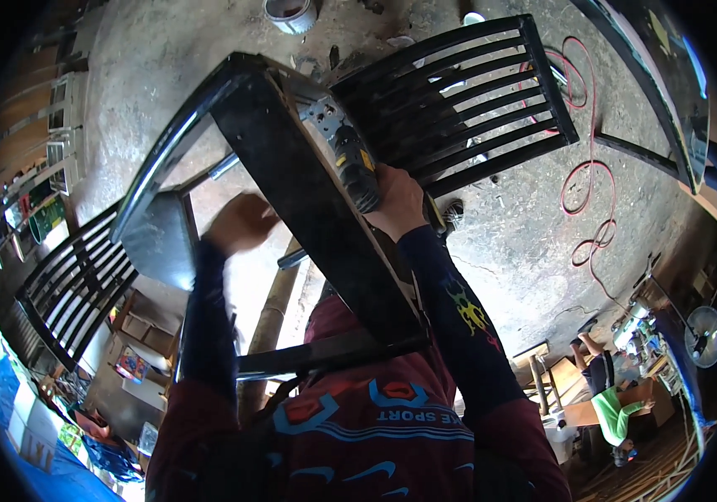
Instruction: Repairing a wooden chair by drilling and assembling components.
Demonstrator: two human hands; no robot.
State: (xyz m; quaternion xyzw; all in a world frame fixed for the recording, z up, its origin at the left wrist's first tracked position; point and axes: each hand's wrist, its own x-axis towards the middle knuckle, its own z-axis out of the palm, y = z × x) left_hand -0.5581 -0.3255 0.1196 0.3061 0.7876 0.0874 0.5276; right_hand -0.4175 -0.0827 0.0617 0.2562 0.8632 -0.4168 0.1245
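In front of me stands a black-painted wooden furniture frame with a wide dark board (291, 184) slanting across it. My right hand (400, 201) is closed around a black-and-yellow power drill (352, 163) on the board's right side. The drill's front end is close to a light plate with holes (322, 115) beside the frame. On the board's left side is my left hand (241, 223), smeared by motion, its fingers unclear. A short rod-like piece (224, 166) sticks out near it. The frame's lower rail (316, 356) lies close to my body.
Black slatted chair backs stand at the right (467, 109) and the left (78, 280). A red hose (590, 167) coils over the concrete floor. A white bucket (291, 15) is at the far side. A person in green (613, 410) and a fan (704, 336) are at lower right.
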